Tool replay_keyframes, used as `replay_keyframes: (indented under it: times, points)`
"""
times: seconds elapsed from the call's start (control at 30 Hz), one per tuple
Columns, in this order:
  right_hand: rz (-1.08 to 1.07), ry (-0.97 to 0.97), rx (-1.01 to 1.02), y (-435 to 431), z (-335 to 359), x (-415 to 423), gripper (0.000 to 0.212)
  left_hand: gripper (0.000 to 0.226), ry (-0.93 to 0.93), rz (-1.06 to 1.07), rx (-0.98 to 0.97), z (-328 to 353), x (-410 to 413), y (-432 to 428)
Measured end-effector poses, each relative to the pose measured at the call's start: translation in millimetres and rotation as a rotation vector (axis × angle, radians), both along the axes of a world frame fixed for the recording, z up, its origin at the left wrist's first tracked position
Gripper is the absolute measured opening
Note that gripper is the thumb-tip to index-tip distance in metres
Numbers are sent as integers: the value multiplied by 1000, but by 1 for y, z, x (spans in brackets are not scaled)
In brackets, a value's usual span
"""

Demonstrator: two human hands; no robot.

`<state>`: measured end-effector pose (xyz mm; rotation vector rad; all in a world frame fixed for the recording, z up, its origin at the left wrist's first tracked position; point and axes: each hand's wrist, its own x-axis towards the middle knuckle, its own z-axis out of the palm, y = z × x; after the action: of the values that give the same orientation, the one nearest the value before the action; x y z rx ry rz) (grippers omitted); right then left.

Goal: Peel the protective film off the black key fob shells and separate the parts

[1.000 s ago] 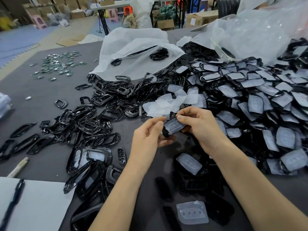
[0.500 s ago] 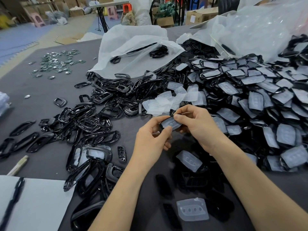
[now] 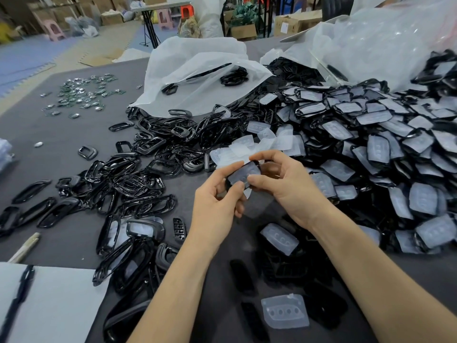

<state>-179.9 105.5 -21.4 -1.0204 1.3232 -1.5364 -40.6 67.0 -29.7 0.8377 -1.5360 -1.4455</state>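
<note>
Both hands hold one black key fob shell (image 3: 243,175) above the table's middle; a cloudy film covers its face. My left hand (image 3: 217,201) grips its lower left end with thumb and fingers. My right hand (image 3: 284,179) pinches its right end, index finger over the top edge and thumb on the film. A big heap of film-covered shells (image 3: 371,154) fills the right side. Peeled films (image 3: 257,147) lie just beyond the hands. Bare black frames (image 3: 128,184) spread to the left.
The grey table (image 3: 74,134) carries a white bag (image 3: 197,78) at the back, small metal parts (image 3: 84,95) at far left, a notebook with pen (image 3: 49,308) at the near left, and loose films (image 3: 284,310) and black pieces near the front edge.
The shell has been turned in my hands, its film face now tilted more toward me. My right thumb has come onto the film. Both hands stay in about the same place.
</note>
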Motion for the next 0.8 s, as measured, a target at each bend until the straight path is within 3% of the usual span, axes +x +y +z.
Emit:
replay_keyframes:
  times: [0.37,0.67,0.8]
  points:
    - [-130,1,-23,-2,1,4,14,35,15,13,23,-1,-2,4]
    - [-20,-110,65,0,6,3,14,32,16,47,45,-3,-1,1]
    - [-7,11,82,2,7,5,22,32,-9,43,17,-3,0,1]
